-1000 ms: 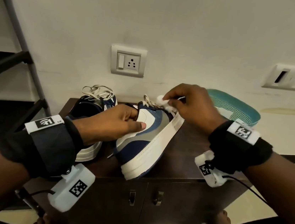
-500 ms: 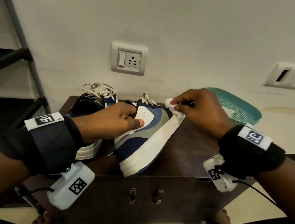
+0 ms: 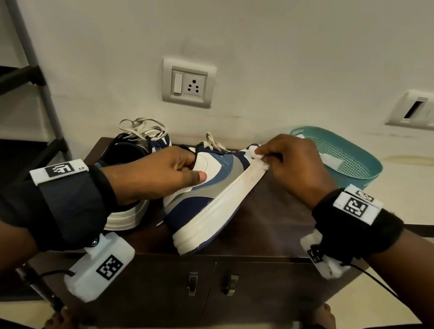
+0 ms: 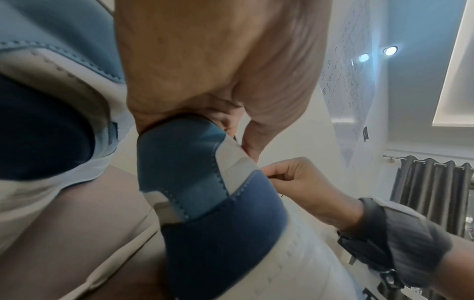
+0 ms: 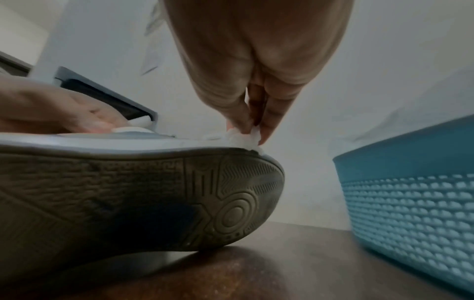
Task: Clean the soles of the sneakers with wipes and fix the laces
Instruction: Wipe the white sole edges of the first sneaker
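We held the blue sneaker (image 3: pixel 206 198) tilted on its side on the dark cabinet (image 3: pixel 271 225). Our left hand (image 3: pixel 159 179) gripped its collar with curled fingers. Our right hand (image 3: pixel 292 168) pinched a white wipe (image 3: pixel 255 155) against the sneaker's white sole edge at the toe, near the teal basket (image 3: pixel 347 158). The second sneaker (image 3: pixel 135 154) stood left of the blue sneaker.

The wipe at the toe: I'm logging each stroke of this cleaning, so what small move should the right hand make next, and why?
Probably draw the wipe back along the white sidewall toward the heel. The right hand pinches it at the toe end of the tilted sneaker, which the left hand grips by the collar, so the long sidewall faces up. The dark tread looks dirty too.
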Available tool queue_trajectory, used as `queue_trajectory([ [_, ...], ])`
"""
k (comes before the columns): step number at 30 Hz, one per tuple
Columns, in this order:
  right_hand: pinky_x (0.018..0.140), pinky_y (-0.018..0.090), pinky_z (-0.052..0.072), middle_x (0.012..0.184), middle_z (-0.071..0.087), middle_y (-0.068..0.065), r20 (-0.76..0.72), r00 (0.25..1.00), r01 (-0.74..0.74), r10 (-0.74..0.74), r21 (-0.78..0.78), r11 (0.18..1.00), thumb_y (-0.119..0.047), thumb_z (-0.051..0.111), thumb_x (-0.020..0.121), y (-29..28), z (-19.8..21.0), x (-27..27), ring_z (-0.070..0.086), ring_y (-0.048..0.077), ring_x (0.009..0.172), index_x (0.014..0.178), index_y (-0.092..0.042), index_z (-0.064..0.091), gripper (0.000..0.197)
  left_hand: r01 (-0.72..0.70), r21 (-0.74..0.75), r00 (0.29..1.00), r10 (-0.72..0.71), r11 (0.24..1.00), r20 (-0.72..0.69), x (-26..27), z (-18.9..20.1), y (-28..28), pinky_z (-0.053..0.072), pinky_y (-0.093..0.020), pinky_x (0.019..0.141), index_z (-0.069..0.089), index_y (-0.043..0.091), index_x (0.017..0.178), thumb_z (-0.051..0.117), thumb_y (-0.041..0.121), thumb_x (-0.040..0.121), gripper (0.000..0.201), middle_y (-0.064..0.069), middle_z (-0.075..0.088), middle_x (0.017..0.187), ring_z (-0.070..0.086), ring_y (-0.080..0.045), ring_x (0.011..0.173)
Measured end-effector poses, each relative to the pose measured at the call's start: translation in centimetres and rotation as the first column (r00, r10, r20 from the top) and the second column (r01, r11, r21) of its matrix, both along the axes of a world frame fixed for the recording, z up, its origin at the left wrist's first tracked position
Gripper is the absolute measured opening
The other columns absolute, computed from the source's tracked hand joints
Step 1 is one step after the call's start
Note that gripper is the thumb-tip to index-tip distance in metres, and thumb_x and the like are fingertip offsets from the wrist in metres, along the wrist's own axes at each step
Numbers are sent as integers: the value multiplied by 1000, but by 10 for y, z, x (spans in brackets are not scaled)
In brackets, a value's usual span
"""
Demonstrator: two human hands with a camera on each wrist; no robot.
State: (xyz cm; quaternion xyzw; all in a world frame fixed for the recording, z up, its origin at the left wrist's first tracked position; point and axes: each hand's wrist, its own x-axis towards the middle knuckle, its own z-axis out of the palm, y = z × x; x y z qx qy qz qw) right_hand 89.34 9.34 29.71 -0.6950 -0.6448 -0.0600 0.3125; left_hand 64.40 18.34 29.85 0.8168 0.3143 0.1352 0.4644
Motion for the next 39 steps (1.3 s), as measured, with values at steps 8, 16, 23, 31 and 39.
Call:
queue_trajectory([
  [8, 84, 24, 50, 99, 74, -1, -22, 1000, 13, -14, -35, 999, -9, 69, 88, -15, -3, -20, 67, 14, 89, 101, -20, 80, 20, -20, -18, 1000, 20, 1000, -3, -1, -1, 1, 53, -54, 102, 72, 14, 116, 64, 32, 95, 29, -9, 77, 111, 72, -29, 106],
  [16, 84, 18, 44, 105, 76, 5, -102, 985, 132, -136, -44, 990, -8, 67, 88, 13, 3, 3, 69, 19, 98, 103, -15, 79, 20, -20, -16, 999, 20, 1000, -33, -3, -2, 4, 53, -53, 103, 70, 9, 118, 58, 19, 102, 22, -7, 77, 111, 72, -27, 106],
  [23, 88, 24, 50, 103, 76, 7, -167, 966, 183, -197, -95, 978, -8, 67, 89, 23, 5, 15, 69, 21, 99, 100, -11, 79, 17, -23, -25, 1000, 23, 999, -12, -1, -2, 0, 52, -55, 103, 70, 12, 119, 61, 26, 101, 24, -14, 76, 111, 72, -33, 107],
  [31, 79, 26, 47, 101, 76, 6, 28, 993, 116, -114, -125, 985, -9, 68, 89, 27, 10, 3, 68, 25, 96, 99, -15, 80, 17, -23, -8, 999, 22, 1000, -41, -2, -3, 4, 53, -55, 101, 70, 12, 118, 59, 22, 102, 22, -11, 77, 110, 72, -31, 105],
  [39, 91, 30, 51, 108, 73, 13, 0, 981, 189, -193, -209, 959, -8, 65, 92, 60, 10, 19, 65, 29, 107, 104, -7, 78, 17, -20, 35, 999, 21, 999, -27, -1, -3, -5, 50, -66, 96, 72, 15, 110, 62, 59, 74, 58, -29, 69, 110, 64, -50, 105],
])
